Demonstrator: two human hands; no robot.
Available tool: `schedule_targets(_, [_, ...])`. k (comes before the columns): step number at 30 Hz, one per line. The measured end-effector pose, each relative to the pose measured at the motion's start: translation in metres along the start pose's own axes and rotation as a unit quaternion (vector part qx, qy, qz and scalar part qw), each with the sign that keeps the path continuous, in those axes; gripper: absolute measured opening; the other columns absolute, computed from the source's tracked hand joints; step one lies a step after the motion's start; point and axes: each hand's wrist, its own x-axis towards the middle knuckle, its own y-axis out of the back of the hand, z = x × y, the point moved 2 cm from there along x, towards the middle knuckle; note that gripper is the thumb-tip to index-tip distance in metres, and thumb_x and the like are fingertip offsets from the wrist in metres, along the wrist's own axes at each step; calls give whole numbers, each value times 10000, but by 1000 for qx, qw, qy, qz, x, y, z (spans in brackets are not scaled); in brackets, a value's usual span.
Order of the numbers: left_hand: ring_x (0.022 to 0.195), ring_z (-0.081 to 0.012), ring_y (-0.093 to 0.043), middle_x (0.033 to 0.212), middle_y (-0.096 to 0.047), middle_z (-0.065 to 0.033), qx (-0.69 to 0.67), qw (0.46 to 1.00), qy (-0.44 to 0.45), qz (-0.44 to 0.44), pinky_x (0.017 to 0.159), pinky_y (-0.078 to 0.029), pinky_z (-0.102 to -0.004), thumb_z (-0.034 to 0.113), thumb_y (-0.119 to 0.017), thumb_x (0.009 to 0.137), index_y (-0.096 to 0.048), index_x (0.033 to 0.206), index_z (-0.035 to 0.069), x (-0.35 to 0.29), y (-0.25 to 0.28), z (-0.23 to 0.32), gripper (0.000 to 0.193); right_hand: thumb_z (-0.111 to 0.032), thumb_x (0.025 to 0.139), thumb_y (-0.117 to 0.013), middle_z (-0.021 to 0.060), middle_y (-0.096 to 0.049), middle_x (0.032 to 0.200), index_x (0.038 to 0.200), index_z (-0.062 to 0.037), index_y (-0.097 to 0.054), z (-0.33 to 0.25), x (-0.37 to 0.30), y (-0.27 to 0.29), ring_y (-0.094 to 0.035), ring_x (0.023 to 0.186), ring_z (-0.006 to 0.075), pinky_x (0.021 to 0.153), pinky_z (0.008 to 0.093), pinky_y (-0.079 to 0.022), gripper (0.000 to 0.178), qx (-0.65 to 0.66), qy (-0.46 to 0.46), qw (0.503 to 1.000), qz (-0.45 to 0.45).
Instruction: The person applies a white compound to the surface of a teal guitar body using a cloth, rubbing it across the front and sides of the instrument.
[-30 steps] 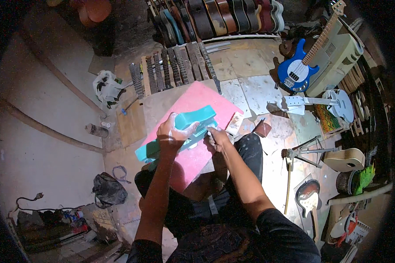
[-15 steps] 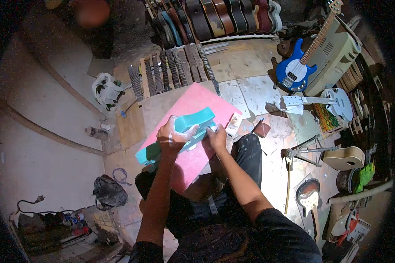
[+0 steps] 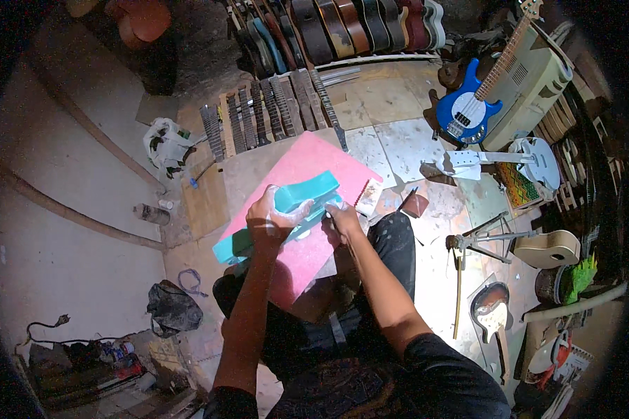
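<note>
A teal guitar body [image 3: 309, 190] is tilted on edge above my lap, over a pink sheet [image 3: 307, 153]. Dusty with white powder, my left hand [image 3: 267, 215] wraps round its middle, thumb along the near side. At the right end, the bent fingers of my right hand [image 3: 344, 220] press against its near edge. Whether they hold something small there is hidden. A white toothed strip [image 3: 369, 197] lies at the pink sheet's right corner, close to my right hand.
Several guitar necks [image 3: 272, 112] lie in a row ahead, with guitar bodies [image 3: 349, 28] standing behind. To the right are a blue bass [image 3: 470, 108], a white guitar [image 3: 531, 164], a metal stand [image 3: 482, 241] and a sunburst guitar [image 3: 493, 314]. A black bag [image 3: 173, 307] sits at left.
My right hand has shifted slightly along the near edge of the guitar body. My left hand keeps its grip, and the whole view has moved a little.
</note>
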Motion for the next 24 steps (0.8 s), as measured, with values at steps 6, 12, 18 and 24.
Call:
schedule_targets(6, [885, -368, -758, 928, -763, -177, 9, 996, -59, 65, 794, -593, -447, 519, -890, 714, -676, 1083, 65, 5, -3, -14, 623, -157, 873, -751, 255, -698, 903, 1003, 25, -647, -7, -1, 0, -683, 841, 372, 765, 470, -521, 247, -268, 340, 862, 265])
schedule_targets(12, [848, -361, -759, 911, -759, -181, 26, 998, -42, 37, 768, -589, -455, 510, -891, 717, -675, 1045, 66, 3, -9, -1, 593, -265, 815, -789, 304, -703, 922, 991, 71, -664, 17, 19, 15, -703, 868, 422, 797, 493, -526, 400, -211, 269, 906, 250])
schedule_targets(18, [827, -357, -756, 881, -755, -175, 15, 993, -89, 78, 750, -592, -452, 507, -887, 731, -679, 1030, 53, -1, -9, -14, 582, -173, 834, -798, 150, -706, 834, 923, 35, -626, -4, 9, 5, -673, 789, 222, 717, 396, -524, 284, -287, 260, 902, 192])
schedule_targets(24, [823, -354, -757, 862, -751, -181, -6, 996, -59, 67, 739, -592, -453, 506, -887, 731, -674, 1023, 47, -2, -7, -16, 584, -162, 841, -794, 172, -695, 825, 936, 42, -623, -22, -17, -6, -675, 790, 248, 738, 412, -528, 283, -267, 235, 917, 182])
